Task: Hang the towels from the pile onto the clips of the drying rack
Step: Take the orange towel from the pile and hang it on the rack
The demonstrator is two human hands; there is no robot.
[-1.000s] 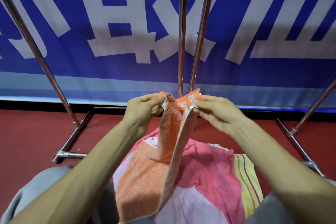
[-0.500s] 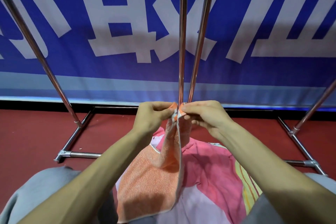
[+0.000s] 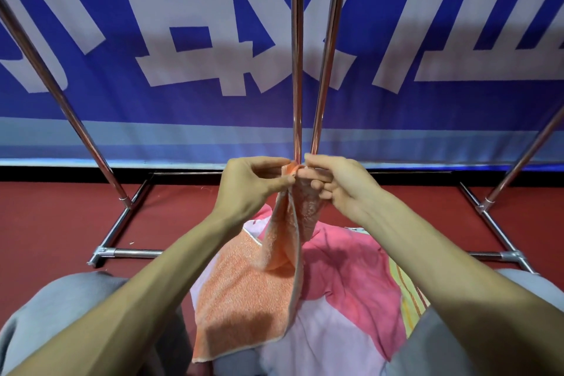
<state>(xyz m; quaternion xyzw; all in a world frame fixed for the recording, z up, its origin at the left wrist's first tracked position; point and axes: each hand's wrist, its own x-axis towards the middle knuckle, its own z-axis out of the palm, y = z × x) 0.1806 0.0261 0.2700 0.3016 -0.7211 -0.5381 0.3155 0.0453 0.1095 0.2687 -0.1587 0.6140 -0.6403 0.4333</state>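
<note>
**Inspector:** Head view. State of the hands?

**Assessor:** The left hand (image 3: 253, 183) is just above centre, toward 11 o'clock. Its thumb and forefinger pinch the top edge of the orange towel (image 3: 244, 299). The right hand (image 3: 338, 186) is toward 1 o'clock, fingers curled, pinching the same edge. The fingertips of the two hands almost meet.

**Inspector:** Position of the towel?

**Assessor:** Its top edge is bunched between the hands, in front of the foot of the two centre poles of the rack (image 3: 296, 70). The cloth hangs folded toward 6 o'clock. Its lower part lies on the pile (image 3: 345, 278), on the pile's 9 o'clock side.

**Inspector:** The pile?

**Assessor:** It sits between the grey knees (image 3: 70, 299), pink cloth over pale lilac. A striped towel (image 3: 406, 287) shows at its 3 o'clock edge.

**Inspector:** Surroundings?

**Assessor:** The rack's base rails rest on the red floor (image 3: 45, 223), with slanted poles at 9 and 3 o'clock. A blue banner (image 3: 427, 101) with white characters stands behind at 12 o'clock.
</note>
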